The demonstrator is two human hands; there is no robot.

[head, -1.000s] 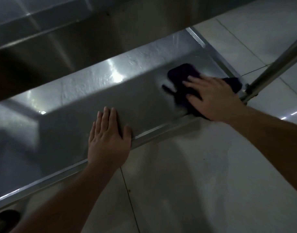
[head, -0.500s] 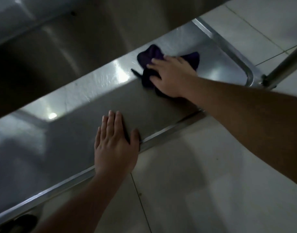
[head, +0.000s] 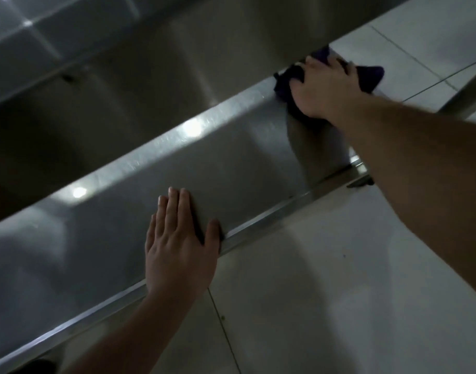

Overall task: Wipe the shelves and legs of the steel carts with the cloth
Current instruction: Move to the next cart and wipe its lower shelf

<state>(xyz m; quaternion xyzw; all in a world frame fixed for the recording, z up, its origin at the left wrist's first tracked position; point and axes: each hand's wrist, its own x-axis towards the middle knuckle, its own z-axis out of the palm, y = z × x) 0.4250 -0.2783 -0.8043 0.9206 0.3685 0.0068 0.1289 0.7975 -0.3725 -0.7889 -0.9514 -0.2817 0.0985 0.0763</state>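
Note:
A steel cart's lower shelf (head: 218, 171) runs diagonally across the view, under a higher shelf (head: 177, 49) that hides its far side. My left hand (head: 177, 249) lies flat on the lower shelf at its near rim, fingers straight and thumb on the rim. My right hand (head: 323, 90) presses a dark purple cloth (head: 369, 76) onto the far right end of the lower shelf, fingers spread over it. Part of the cloth sticks out to the right of the hand. The fingertips reach up to the edge of the upper shelf.
A steel cart leg (head: 468, 95) slants at the right edge. Pale floor tiles (head: 325, 306) fill the lower right. A dark shape (head: 37, 367), unclear what, shows at the bottom left edge.
My right hand has moved the cloth along the shelf, first away from the near right corner toward the back, then to the far right end. My left hand has stayed flat in place.

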